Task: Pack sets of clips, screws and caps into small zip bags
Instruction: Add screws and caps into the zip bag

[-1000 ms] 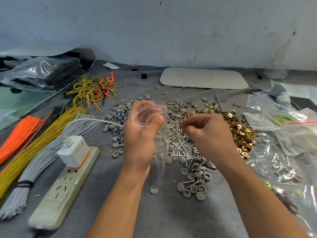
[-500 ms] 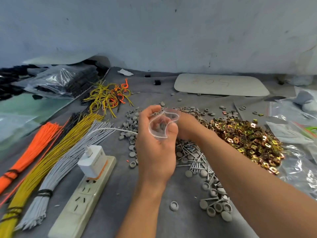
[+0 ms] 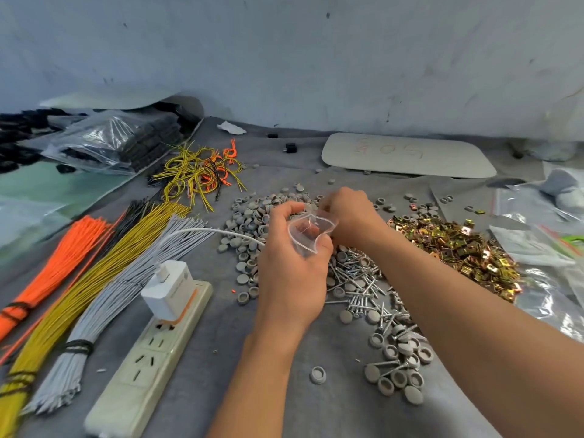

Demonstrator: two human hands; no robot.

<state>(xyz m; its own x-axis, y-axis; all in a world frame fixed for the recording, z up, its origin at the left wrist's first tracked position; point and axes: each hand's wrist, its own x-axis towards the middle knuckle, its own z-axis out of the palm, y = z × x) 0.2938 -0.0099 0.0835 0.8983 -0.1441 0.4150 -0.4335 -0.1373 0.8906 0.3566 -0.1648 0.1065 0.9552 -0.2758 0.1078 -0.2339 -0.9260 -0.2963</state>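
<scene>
Left hand [image 3: 290, 279]: fingers and thumb are curled round the small zip bag [image 3: 308, 235] and pinch it. It holds the bag up over the table.
Bag: clear, with its mouth pulled wide and facing up. The mouth's long way runs left to right. The rest of the bag hangs down behind the left fingers.
Right hand [image 3: 350, 216]: it sits at the far right edge of the bag mouth with its fingers curled. The tips are hidden behind the bag, so I cannot tell if they pinch a part or nothing.
Key spot: the bag mouth lies just left of the right hand and a bit nearer to the person. I think a small move that way would drop a part in.
Caps [image 3: 249, 222]: 1 grey pile under and left of the hands, too many to count. 1 cap [image 3: 317, 374] lies alone at the front.
Screws [image 3: 357, 279]: 1 silver pile below the right wrist, mixed with caps.
Clips [image 3: 455, 248]: 1 gold pile, out to the right. The right hand is the nearer one.
Count: 2 hands, 1 bag in hand, 3 piles.
Inside the bag: too blurry to tell.
Other things: 1 power strip [image 3: 148, 352] with 1 white plug [image 3: 169, 289] on the left.
</scene>
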